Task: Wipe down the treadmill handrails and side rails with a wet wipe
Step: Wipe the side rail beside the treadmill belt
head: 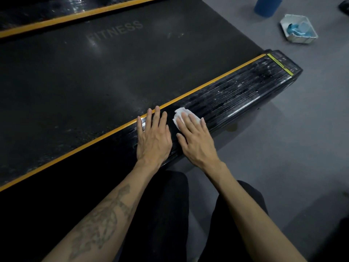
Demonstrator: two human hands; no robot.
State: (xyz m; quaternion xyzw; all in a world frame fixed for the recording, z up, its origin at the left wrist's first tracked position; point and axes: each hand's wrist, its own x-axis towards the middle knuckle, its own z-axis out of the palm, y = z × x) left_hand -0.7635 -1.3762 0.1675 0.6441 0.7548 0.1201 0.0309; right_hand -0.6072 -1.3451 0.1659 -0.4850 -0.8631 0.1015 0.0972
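Both hands flat on the near side rail of the treadmill, wipe under the right one.

The right hand (195, 138) presses a white wet wipe (181, 114) onto the black ribbed side rail (245, 93), fingers (186, 120) straight and a bit spread, with the wipe poking out past the fingertips on the far side. The left hand (154, 136) lies just beside it on the same rail, fingers straight and slightly apart, tips reaching the orange strip (207, 85) along the rail's inner edge. Beyond that strip is the dark belt (94, 72) with faded "FITNESS" lettering. Past the rail's end, on the grey floor (292, 148), sits a white tray (302, 39) with blue stuff in it, and a blue cylinder (267, 5) near that.
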